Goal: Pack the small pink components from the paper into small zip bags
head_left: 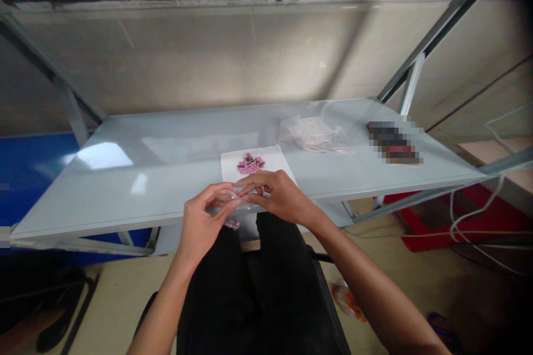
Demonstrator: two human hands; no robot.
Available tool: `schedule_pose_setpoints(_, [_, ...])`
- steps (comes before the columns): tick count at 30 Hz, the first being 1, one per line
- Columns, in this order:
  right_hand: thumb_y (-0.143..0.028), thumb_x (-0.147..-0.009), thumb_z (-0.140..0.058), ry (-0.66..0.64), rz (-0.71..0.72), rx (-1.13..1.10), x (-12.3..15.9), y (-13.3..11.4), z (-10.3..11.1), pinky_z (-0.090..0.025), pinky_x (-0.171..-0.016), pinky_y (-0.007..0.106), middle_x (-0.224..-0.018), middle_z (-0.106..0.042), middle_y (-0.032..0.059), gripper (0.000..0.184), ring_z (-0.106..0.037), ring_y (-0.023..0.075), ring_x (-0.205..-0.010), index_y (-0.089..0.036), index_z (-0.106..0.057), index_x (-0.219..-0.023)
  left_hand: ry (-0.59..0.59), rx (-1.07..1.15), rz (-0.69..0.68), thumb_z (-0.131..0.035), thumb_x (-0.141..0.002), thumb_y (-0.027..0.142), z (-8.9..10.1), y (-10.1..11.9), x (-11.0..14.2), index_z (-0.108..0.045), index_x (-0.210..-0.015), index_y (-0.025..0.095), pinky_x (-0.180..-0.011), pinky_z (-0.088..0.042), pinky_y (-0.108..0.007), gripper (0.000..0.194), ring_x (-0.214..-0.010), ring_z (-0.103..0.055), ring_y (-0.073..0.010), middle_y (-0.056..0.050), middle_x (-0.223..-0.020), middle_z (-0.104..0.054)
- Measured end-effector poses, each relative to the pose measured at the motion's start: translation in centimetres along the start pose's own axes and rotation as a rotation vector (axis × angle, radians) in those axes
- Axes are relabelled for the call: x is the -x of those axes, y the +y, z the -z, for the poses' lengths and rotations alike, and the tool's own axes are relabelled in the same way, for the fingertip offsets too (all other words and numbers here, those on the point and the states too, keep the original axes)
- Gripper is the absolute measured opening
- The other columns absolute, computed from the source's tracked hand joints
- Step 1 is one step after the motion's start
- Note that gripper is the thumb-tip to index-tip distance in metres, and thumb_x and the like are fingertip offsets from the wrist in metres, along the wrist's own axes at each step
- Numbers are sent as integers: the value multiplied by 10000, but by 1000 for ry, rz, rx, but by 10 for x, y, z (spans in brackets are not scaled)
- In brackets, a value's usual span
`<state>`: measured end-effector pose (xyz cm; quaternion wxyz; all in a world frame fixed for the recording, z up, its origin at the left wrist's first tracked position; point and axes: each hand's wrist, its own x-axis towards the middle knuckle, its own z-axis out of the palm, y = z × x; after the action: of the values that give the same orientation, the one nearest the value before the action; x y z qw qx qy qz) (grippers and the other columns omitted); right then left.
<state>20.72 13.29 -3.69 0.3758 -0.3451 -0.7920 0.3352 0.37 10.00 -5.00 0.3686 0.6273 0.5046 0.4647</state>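
My left hand (207, 217) and my right hand (280, 195) meet at the front edge of the table, both pinching the top of a small clear zip bag (238, 198). A few pink beads (232, 224) show at the bottom of the bag, below my left fingers. Just beyond my hands lies a white sheet of paper (272, 160) with a heap of pink beads (251, 164) on it. Some darker pieces are mixed into that heap. My fingers partly cover the bag and the near side of the paper.
A pile of clear bags with red seal lines (314, 133) lies on the grey table (179, 172), right of the paper. Farther right is a blurred-out dark object (393, 143). Metal posts frame the table; cables (453, 216) hang at the right.
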Motion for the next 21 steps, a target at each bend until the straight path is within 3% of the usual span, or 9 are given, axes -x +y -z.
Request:
schedule_pose_setpoints(2, [-268,-947,-665,14,22,-3,0,2,4,-457,-609,247,-929,-783,38,172,-579,119,-642,-234,-786,-1064,12,-26,-2,-800,-828,334,1,1,0,-733,-1070,199,-804,-599,-298,285,-841,-740,-196,-44,-936,-779])
schedule_pose_setpoints(7, [-187,-958,-615,305,38,225,-4,24,8,-511,-722,305,-945,-775,55,169,-651,175,-775,-219,-779,-988,52,-77,-29,-779,-844,362,2,1,-1,-749,-1061,205,-795,-605,-306,269,-857,-742,-208,-50,-903,-782])
schedule_pose_setpoints(10, [-132,-947,-595,294,67,460,-7,39,2,-523,-830,355,-1018,-740,88,205,-648,229,-978,-215,-775,-999,53,-70,-31,-775,-849,374,1,-1,-1,-749,-1063,202,-787,-607,-302,275,-848,-743,-204,-51,-906,-782])
schedule_pose_setpoints(13, [-152,-961,-595,261,51,599,-7,45,-5,-527,-799,351,-1053,-702,97,196,-624,238,-1013,-215,-771,-1019,45,-50,-16,-776,-850,374,1,-1,-1,-746,-1069,204,-789,-607,-298,279,-848,-743,-201,-49,-910,-782])
schedule_pose_setpoints(21, [-192,-969,-632,222,51,636,-8,45,-10,-524,-821,353,-1055,-673,96,119,-598,240,-1038,-212,-744,-1006,35,-68,-23,-762,-864,359,1,0,-1,-745,-1072,204,-781,-610,-307,260,-853,-743,-210,-50,-904,-780])
